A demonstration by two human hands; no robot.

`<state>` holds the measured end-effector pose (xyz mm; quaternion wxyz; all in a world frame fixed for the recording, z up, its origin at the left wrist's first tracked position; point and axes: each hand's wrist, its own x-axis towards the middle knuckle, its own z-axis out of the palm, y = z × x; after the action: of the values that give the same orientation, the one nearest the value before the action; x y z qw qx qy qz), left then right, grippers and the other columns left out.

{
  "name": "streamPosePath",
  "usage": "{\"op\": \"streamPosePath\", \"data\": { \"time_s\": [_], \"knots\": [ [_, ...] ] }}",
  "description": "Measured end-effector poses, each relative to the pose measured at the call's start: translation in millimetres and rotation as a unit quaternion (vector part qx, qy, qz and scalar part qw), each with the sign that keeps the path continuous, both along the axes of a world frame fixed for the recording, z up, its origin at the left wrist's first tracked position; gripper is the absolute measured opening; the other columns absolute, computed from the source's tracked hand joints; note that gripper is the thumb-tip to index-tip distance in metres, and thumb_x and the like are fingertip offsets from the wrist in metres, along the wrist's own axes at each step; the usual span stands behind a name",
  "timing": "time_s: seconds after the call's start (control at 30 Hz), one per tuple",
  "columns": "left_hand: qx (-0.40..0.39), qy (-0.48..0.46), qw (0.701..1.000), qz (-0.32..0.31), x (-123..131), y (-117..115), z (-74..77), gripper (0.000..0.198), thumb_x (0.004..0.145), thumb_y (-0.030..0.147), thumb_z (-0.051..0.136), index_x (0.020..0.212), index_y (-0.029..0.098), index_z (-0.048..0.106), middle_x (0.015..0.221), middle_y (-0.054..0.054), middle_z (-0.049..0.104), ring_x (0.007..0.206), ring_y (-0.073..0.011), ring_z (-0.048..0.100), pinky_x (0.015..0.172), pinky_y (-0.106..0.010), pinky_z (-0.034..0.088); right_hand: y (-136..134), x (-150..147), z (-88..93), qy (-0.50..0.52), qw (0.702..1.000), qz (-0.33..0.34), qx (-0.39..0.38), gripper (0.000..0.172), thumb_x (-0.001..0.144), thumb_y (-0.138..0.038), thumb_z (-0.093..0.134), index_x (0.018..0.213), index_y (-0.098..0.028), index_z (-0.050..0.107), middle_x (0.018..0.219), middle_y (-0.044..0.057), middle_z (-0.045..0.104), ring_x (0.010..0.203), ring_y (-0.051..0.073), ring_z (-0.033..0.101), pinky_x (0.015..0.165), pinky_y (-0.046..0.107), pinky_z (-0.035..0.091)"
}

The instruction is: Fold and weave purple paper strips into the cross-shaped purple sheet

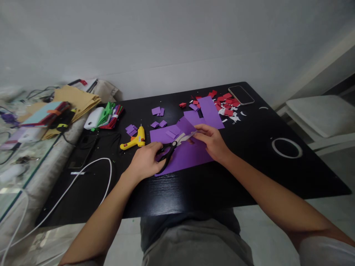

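Note:
My left hand [146, 159] grips a pair of black-handled scissors [174, 144], its blades apart and pointing right. Between the blades is the lower edge of a small purple paper piece [186, 125]. My right hand [211, 141] pinches that piece at its right side. Beneath both hands lies a large purple sheet [191, 157] on the black table [155, 195]. A folded purple scrap [173, 131] rests on the sheet, just behind the scissors. Farther back are more purple sheets [210, 112].
A yellow glue gun [135, 139] lies left of the sheet, near small purple pieces [131, 129]. Red and white scraps [227, 105] and a phone [241, 95] sit at the back right. A tape ring [287, 147] is at right; a white cable [91, 162] crosses the left side.

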<state>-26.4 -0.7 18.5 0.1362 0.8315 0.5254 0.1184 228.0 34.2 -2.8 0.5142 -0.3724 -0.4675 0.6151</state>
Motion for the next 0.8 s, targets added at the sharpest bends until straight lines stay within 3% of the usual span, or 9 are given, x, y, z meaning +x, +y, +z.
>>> {"op": "streamPosePath", "data": {
  "time_s": [0.4,0.8],
  "knots": [
    [-0.033,0.021,0.999,0.000,0.6,1.0,2.0,0.012,0.084,0.028,0.057,0.078,0.021,0.050,0.076,-0.004,0.060,0.067,-0.0193,0.054,0.062,-0.031,0.033,0.5,-1.1,0.1,0.016,1.000,-0.023,-0.009,0.017,0.073,-0.030,0.085,0.087,-0.022,0.079,0.082,0.002,0.077,0.072,0.018,0.070,0.077,0.037,0.058],
    [-0.058,0.003,0.998,0.000,0.6,1.6,-1.8,0.018,0.089,0.029,0.056,0.075,0.021,0.049,0.071,-0.003,0.058,0.065,-0.0183,0.054,0.063,-0.030,0.033,1.5,-0.6,-2.0,0.015,0.999,-0.025,-0.016,0.017,0.072,-0.030,0.086,0.087,-0.024,0.080,0.081,0.001,0.077,0.072,0.017,0.070,0.079,0.037,0.058]
  ]
}}
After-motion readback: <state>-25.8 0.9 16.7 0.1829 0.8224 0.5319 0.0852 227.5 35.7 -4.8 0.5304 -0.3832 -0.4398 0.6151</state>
